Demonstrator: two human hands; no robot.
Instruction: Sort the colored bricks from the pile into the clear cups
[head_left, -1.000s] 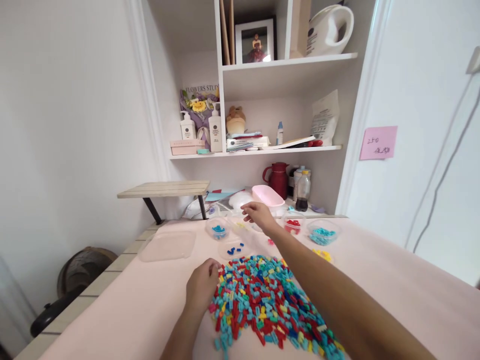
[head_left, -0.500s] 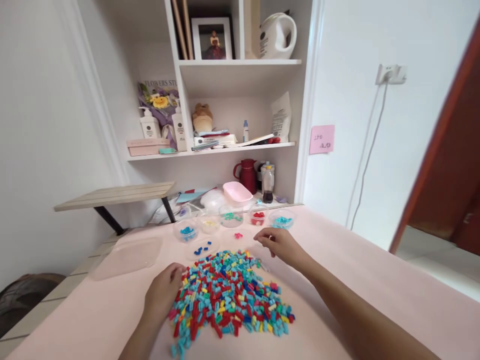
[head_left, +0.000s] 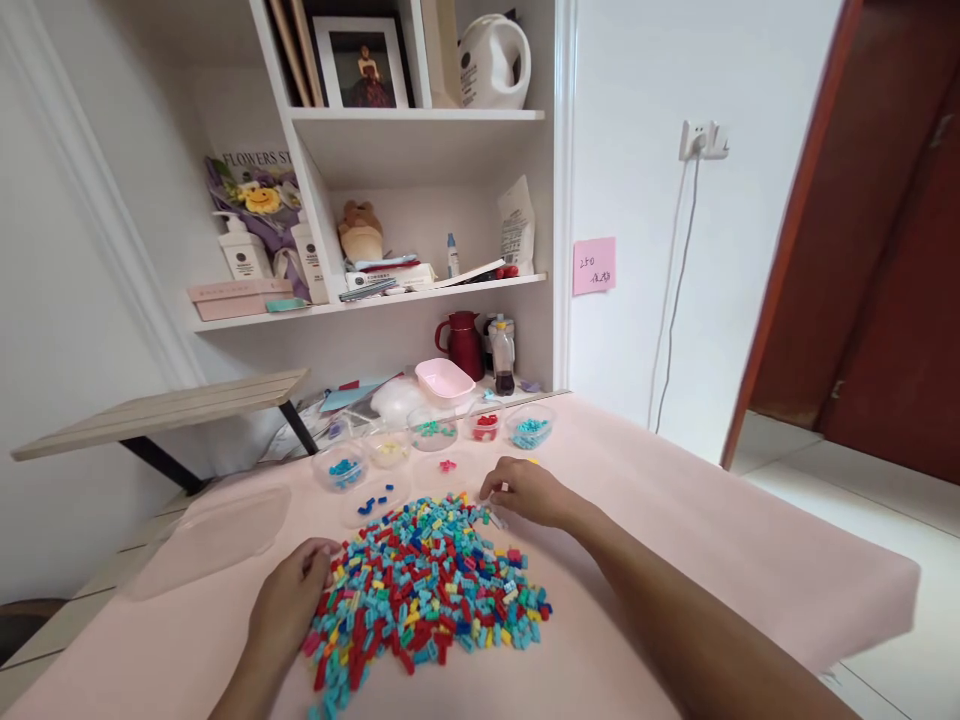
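A wide heap of small plastic building bricks point(head_left: 427, 580), mostly turquoise and red with some yellow, green and blue, lies on the pink tabletop. My left hand point(head_left: 291, 595) rests at the heap's left edge, fingers curled in towards the thumb; whatever they may hold is hidden. Over the far right edge of the heap is my right hand point(head_left: 529, 493), its bent fingertips pointing down with a gap by the thumb and nothing visible between them. Just beyond it are a shallow clear dish with pink bricks point(head_left: 448, 467) and a few yellow bricks point(head_left: 533, 461), mostly covered by the hand.
Clear tubs hold blue point(head_left: 343, 470), pale yellow point(head_left: 388, 452), green point(head_left: 433, 430), red point(head_left: 485, 427) and turquoise bricks point(head_left: 531, 430). Dark blue bricks point(head_left: 375, 500) lie in a shallow dish. A clear lid point(head_left: 217, 535) lies left. Behind stand a pink basin point(head_left: 445, 380) and red jug point(head_left: 463, 345).
My right hand has come back from above the far tubs, down and nearer, to the heap's far right edge. My left hand stays by the heap. The view has turned right.
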